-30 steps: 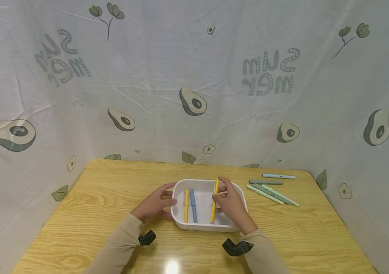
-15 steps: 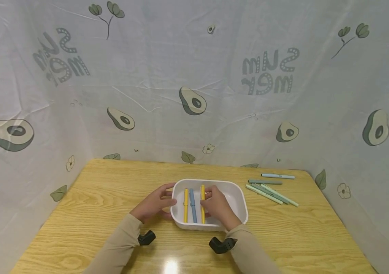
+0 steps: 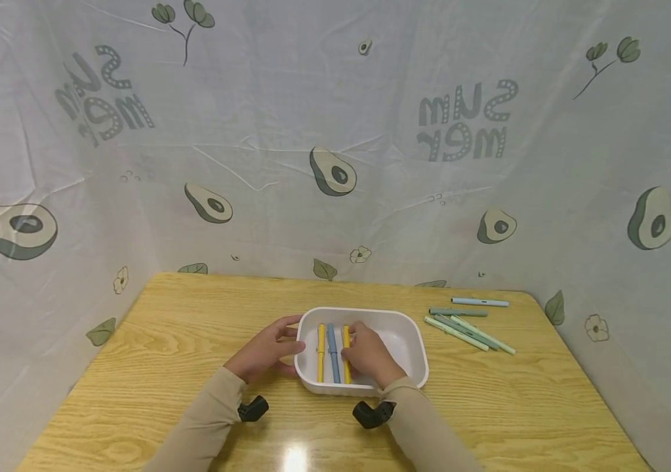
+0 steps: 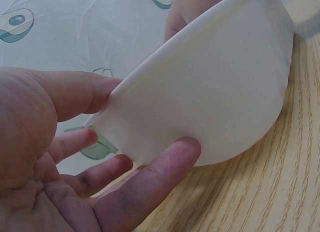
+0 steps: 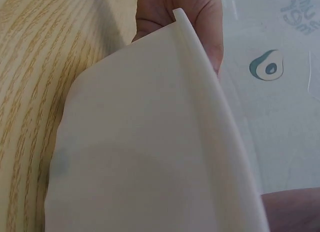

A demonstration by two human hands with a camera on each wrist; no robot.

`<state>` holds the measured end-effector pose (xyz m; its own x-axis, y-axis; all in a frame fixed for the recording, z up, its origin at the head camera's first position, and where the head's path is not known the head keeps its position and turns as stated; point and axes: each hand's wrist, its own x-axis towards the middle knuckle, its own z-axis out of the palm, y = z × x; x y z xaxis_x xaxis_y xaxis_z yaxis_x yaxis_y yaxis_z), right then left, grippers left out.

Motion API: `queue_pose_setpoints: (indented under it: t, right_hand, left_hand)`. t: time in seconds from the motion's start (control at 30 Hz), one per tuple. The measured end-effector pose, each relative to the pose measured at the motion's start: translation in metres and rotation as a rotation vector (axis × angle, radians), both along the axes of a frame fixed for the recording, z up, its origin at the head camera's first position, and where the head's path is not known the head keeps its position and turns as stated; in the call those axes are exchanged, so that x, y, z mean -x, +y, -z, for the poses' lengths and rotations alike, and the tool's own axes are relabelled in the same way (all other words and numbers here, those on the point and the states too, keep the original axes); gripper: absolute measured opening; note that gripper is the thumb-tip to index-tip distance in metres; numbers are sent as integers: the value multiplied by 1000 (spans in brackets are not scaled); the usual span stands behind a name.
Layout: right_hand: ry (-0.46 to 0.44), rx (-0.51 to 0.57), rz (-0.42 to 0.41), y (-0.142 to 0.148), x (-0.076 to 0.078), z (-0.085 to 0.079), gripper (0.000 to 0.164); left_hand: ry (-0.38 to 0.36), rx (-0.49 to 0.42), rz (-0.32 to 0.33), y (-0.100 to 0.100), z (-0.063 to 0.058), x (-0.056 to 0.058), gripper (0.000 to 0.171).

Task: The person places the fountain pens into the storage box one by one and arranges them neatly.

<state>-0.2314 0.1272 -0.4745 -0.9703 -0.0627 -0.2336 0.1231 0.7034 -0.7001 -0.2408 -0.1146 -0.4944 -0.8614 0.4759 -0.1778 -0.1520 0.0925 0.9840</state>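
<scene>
A white plastic tray (image 3: pixel 401 341) sits on the table, with its outer wall (image 4: pixel 215 87) filling much of the left wrist view. My left hand (image 3: pixel 269 349) holds its left end, thumb over the rim and other fingers spread by the outside wall. Inside lie a yellow pen (image 3: pixel 321 354) and, to its right, a blue pen (image 3: pixel 333 354), roughly side by side. Right of those, my right hand (image 3: pixel 369 354) reaches in and pinches a second yellow pen (image 3: pixel 346 339), low in the tray. From the right wrist, the tray wall (image 5: pixel 130 137) hides the pens and most of that hand.
Beyond the tray's right end, several pens lie loosely on the wooden table (image 3: pixel 193 328): a light blue pen (image 3: pixel 480 302) at the back, a dark green pen (image 3: pixel 458 313), and an overlapping cluster including a pale green pen (image 3: pixel 456 334). A printed curtain (image 3: pixel 276 216) surrounds the table.
My right hand has moved left and down into the tray, bringing the second yellow pen beside the blue one. The left hand has stayed at the tray's left end.
</scene>
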Motion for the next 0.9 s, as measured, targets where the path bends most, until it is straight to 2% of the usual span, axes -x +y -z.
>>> queue_pose_setpoints:
  t: [0.17, 0.43, 0.73, 0.83, 0.9]
  right_hand:
    - [-9, -89, -15, 0, -1, -4, 48]
    - [-57, 29, -19, -5, 0, -4, 50]
    - [-80, 24, -20, -5, 0, -7, 55]
    - [-55, 18, -31, 2, -7, -16, 57]
    - [0, 24, -46, 10, -13, -25, 55]
  left_hand:
    - [-6, 6, 0, 0, -2, 0, 63]
    - [-3, 4, 8, -1, -5, 1, 63]
    - [-10, -3, 15, -1, -6, 2, 64]
    - [-15, -2, 14, -1, -6, 2, 64]
    - [-18, -1, 13, -1, -7, 2, 64]
